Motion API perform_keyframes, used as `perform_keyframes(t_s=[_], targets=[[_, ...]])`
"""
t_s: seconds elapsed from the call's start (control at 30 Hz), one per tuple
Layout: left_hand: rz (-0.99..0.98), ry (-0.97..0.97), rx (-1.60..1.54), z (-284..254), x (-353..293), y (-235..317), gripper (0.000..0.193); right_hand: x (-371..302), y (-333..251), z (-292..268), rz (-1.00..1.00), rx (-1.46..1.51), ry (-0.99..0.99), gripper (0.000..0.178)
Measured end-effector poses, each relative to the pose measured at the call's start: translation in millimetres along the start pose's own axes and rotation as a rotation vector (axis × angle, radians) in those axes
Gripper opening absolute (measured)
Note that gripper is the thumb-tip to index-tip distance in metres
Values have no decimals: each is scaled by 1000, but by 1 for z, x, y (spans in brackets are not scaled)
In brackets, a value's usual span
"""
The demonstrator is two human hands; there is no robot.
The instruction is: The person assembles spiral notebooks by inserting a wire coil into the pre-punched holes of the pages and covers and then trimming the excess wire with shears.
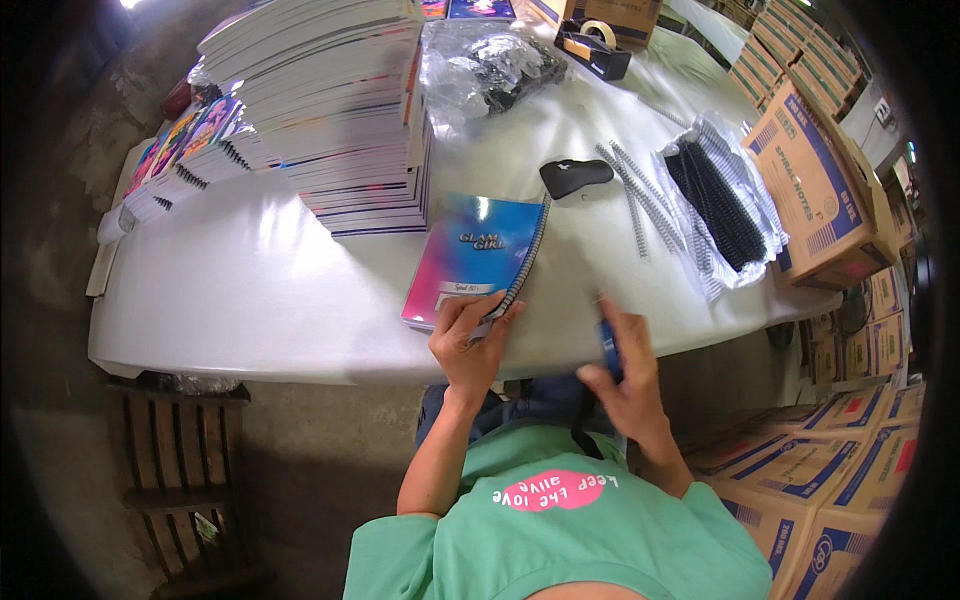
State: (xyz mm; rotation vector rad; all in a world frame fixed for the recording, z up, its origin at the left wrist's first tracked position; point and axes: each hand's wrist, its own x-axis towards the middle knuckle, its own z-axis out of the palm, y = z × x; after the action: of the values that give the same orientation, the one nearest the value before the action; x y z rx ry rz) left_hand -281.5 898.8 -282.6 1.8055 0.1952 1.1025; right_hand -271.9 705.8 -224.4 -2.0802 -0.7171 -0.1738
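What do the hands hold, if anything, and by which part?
The left hand holds the notebook at its lower right corner, by the end of its coil. The right hand holds a blue tool, apparently by its handle; blur hides its kind.

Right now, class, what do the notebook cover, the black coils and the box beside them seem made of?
Notebook cover: probably glossy coated card; a bright glint sits near its top edge.
Black coils: likely plastic, fairly dull, from their even colour, though coated wire is possible.
Box beside them: apparently cardboard, matte brown, with stiff flaps.
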Motion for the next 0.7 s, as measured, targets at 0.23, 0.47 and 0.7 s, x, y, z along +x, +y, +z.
perform_keyframes(t_s=[0.23, 0.47, 0.7], targets=[[117, -7, 43, 0, 7, 4, 38, 9, -19, 16, -83, -198, -79, 56], [186, 20, 16, 0, 6, 3, 47, 14, -16, 21, 15, 25, -241, 48], [287, 105, -14, -5, 2, 4, 47, 10, 4, 21, 788, 1263, -643, 41]])
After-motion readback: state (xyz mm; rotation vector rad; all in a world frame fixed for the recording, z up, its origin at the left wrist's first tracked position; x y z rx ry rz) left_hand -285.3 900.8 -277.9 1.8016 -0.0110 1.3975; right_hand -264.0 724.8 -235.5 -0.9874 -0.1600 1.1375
